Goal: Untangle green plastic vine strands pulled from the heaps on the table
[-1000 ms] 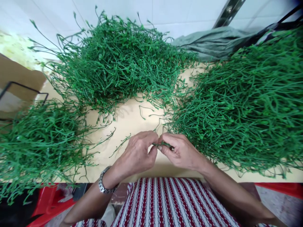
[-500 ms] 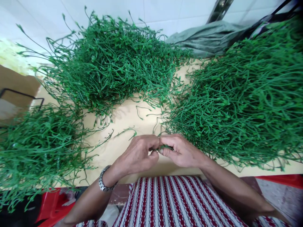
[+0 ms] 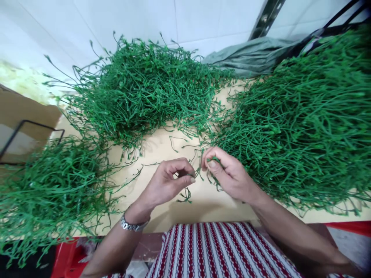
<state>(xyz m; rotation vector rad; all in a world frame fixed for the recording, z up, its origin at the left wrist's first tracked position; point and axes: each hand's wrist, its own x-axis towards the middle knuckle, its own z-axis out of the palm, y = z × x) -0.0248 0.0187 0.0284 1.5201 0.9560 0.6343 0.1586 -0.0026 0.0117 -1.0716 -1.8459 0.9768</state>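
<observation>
My left hand [image 3: 171, 179], a watch on its wrist, is over the middle of the table. Its thumb and forefinger pinch thin green stems [image 3: 187, 196], which hang below the fingers with small bud-like tips. A short gap away, my right hand [image 3: 227, 173] has its fingers curled, and thumb and forefinger close on a few more green stems [image 3: 213, 178]. A large pile of the same stems [image 3: 295, 127] lies just beside my right hand. Whether the stems are real or artificial I cannot tell.
Another heap of stems [image 3: 150, 85] lies at the back against the tiled wall [image 3: 199, 19], and a smaller pile [image 3: 63, 177] overhangs the table's front left edge. A cardboard box [image 3: 31, 112] with a black wire frame [image 3: 37, 122] stands left. Grey-green cloth [image 3: 249, 54] lies behind.
My hands were together; now they are apart, the right one moved up and right. Stems show hanging from both hands. The view has shifted slightly.
</observation>
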